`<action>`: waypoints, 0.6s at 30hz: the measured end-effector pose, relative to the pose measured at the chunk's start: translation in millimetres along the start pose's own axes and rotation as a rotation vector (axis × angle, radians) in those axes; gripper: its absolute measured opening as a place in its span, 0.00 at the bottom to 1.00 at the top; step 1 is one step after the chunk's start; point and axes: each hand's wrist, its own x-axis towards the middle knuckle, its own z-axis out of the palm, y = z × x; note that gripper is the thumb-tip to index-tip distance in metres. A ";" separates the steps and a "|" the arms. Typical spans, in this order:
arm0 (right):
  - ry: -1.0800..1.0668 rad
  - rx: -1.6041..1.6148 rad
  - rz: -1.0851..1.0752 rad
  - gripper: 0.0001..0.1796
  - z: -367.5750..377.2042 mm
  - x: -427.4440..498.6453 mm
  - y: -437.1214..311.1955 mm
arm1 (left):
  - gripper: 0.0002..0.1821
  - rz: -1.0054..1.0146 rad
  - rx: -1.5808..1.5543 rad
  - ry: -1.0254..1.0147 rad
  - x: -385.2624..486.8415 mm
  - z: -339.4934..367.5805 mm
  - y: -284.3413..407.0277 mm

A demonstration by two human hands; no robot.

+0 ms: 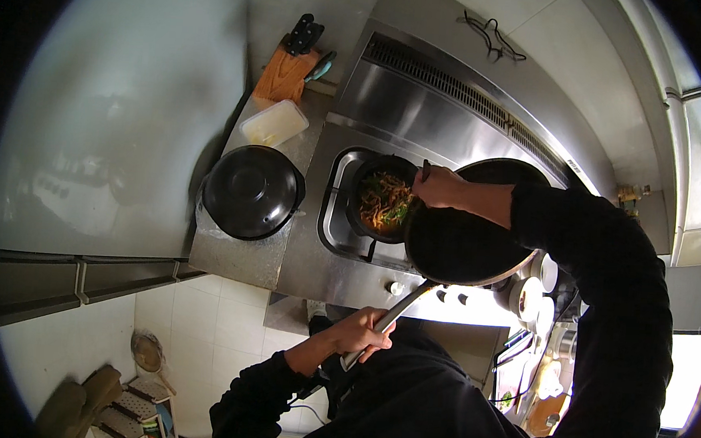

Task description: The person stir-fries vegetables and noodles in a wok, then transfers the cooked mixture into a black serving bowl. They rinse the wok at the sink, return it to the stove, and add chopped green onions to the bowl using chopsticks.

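Observation:
My left hand (362,335) grips the metal handle (404,305) of a large dark wok (469,250). The wok is tilted, its left rim at the edge of a small dark pot (354,210) on the stove. Inside the pot lies cooked food (383,200), brown strips with green pieces in reddish liquid. Above the wok, beside the pot's right rim, my right hand (440,187) is closed around a utensil with a dark handle (427,170). The utensil's working end is hidden, so its kind cannot be told.
A black lidded pot (253,192) stands on the counter left of the stove (299,264). Behind it are a plastic container (275,123) and a wooden knife block (287,73). Several bowls (526,298) stand right of the wok. A range hood (430,97) rises behind the stove.

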 end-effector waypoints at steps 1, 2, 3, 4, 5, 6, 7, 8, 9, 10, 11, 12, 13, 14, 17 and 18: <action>0.024 0.005 -0.032 0.28 1.3 2.2 1.7 | 0.11 -0.002 0.001 -0.005 0.0 -0.7 0.3; 0.026 0.012 -0.058 0.28 0.4 4.9 4.0 | 0.11 -0.005 0.002 -0.011 -0.1 -0.6 0.2; 0.028 0.017 -0.073 0.28 -0.7 7.1 6.6 | 0.11 -0.014 -0.003 -0.007 0.0 -0.6 0.4; 0.030 0.056 -0.051 0.27 -3.1 10.0 8.2 | 0.11 -0.022 -0.007 -0.002 0.2 -0.9 0.9; 0.051 -0.004 -0.064 0.26 -5.0 11.4 10.2 | 0.11 -0.030 -0.009 0.003 0.3 -1.2 1.7; 0.039 -0.056 -0.035 0.25 -5.4 12.2 10.7 | 0.11 -0.025 -0.004 0.000 0.4 -1.3 2.4; 0.072 -0.096 -0.016 0.24 -5.8 12.2 11.1 | 0.10 -0.020 0.000 -0.003 0.2 -1.0 3.1; 0.082 -0.121 -0.054 0.24 -4.1 10.8 11.1 | 0.10 -0.015 0.006 -0.005 -0.3 -1.2 3.9; 0.140 -0.137 -0.101 0.24 -0.9 8.9 10.5 | 0.11 -0.019 0.022 0.000 -1.3 -0.8 4.3; 0.145 -0.174 -0.093 0.24 2.3 6.7 10.1 | 0.11 -0.021 0.039 0.005 -2.2 -0.9 4.9; 0.210 -0.111 -0.141 0.24 5.5 4.8 9.6 | 0.11 -0.019 0.037 0.007 -2.6 -1.2 5.3; 0.213 -0.065 -0.132 0.25 7.7 3.5 9.8 | 0.10 -0.004 0.035 0.003 -3.2 -1.1 5.1; 0.212 -0.032 -0.130 0.25 9.8 2.6 10.5 | 0.10 -0.011 0.035 0.006 -3.8 -0.8 4.7; 0.187 0.012 -0.169 0.23 8.9 3.5 12.1 | 0.10 -0.015 0.020 0.004 -3.7 -1.0 4.5; 0.127 0.044 -0.140 0.21 3.7 10.7 20.7 | 0.11 -0.021 0.012 0.001 -2.0 -3.7 5.8; 0.090 -0.045 -0.130 0.18 1.4 13.9 24.4 | 0.11 -0.016 0.014 -0.007 -1.1 -4.1 6.5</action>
